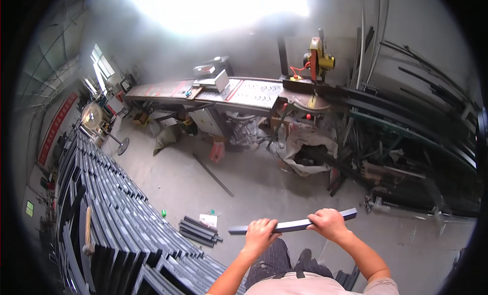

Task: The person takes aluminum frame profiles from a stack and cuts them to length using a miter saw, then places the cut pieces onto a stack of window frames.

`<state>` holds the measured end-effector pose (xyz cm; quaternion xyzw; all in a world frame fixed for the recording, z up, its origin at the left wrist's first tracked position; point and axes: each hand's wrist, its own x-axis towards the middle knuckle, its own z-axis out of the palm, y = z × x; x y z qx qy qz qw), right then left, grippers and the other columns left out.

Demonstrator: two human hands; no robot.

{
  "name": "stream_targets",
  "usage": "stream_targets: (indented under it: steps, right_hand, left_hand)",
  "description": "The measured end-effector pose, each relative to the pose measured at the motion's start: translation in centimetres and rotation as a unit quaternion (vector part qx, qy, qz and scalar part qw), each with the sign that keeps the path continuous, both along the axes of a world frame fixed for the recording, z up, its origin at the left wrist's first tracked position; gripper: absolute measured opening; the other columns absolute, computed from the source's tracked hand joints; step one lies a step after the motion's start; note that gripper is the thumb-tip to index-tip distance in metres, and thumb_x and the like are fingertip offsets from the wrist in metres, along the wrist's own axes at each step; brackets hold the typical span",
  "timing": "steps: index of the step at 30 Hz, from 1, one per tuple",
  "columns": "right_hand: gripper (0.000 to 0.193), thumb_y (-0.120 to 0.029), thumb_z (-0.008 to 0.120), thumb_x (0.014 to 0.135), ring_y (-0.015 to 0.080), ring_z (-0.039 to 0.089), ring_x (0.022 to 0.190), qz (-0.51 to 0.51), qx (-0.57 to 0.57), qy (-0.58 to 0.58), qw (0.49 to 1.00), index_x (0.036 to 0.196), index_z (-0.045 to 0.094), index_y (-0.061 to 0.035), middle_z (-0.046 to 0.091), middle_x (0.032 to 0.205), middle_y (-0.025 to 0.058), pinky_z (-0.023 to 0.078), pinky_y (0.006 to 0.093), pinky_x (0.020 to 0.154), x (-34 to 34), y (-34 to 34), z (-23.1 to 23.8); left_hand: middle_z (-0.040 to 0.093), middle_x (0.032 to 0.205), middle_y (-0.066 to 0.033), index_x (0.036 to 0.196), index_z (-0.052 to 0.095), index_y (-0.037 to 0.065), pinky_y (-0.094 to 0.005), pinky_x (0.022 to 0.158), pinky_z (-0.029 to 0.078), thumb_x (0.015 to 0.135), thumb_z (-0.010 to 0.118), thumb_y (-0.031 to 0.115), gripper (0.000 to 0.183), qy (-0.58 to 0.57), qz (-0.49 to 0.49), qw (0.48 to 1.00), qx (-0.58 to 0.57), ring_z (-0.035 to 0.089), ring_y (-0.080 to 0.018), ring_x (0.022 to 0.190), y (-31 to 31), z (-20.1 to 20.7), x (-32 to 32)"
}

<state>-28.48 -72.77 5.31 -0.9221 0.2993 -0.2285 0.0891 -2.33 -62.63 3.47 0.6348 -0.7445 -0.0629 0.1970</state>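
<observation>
A short dark metal bar (294, 226) with a pale, shiny face is held crosswise in front of me, its right end slightly higher. My left hand (261, 232) is closed round it toward the left end. Farther right, my right hand (326, 223) grips the same bar, leaving its right tip sticking out. On the floor just left of my left hand lies a small stack of similar short bars (198, 231). A white paper label (208, 220) rests beside that stack.
Long rows of stacked grey metal frames (117, 198) fill the left, with a hammer (88, 231) on them. Ahead stand a workbench (254, 94) and a yellow cut-off saw (319, 61). An open sack (310, 152) sits below. One loose bar (213, 175) lies on the floor; a fan (93, 117) stands far left.
</observation>
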Motion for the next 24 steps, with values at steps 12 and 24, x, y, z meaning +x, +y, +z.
stream_targets:
  steps: [12, 24]
  right_hand:
    - [0.034, -0.045, 0.068, 0.086, 0.0318, 0.066, 0.083, -0.050, 0.208, 0.074, 0.974, 0.089, 0.070, -0.0119, 0.067, 0.083, 0.0106, 0.052, 0.0448, 0.071, 13.0, -28.2, -3.6]
    - [0.035, -0.022, 0.080, 0.064, 0.0276, 0.058, 0.076, -0.217, 0.002, -0.007, 0.976, 0.090, 0.060, -0.0090, 0.059, 0.078, 0.0058, 0.047, 0.0404, 0.069, 15.9, -51.7, -4.4]
  left_hand:
    - [0.062, 0.107, -0.0086, 0.111, 0.062, 0.011, -0.0434, 0.089, 0.044, 0.078, 0.076, 0.036, 0.044, 0.035, -0.114, 0.993, 0.002, 0.057, -0.0301, 0.104, -30.4, -5.2, 16.3]
    - [0.061, 0.090, -0.0110, 0.094, 0.064, 0.008, -0.0456, 0.075, 0.046, 0.070, 0.081, 0.028, 0.036, -0.001, -0.218, 0.976, 0.020, 0.059, -0.0317, 0.089, -66.2, -3.7, 18.8]
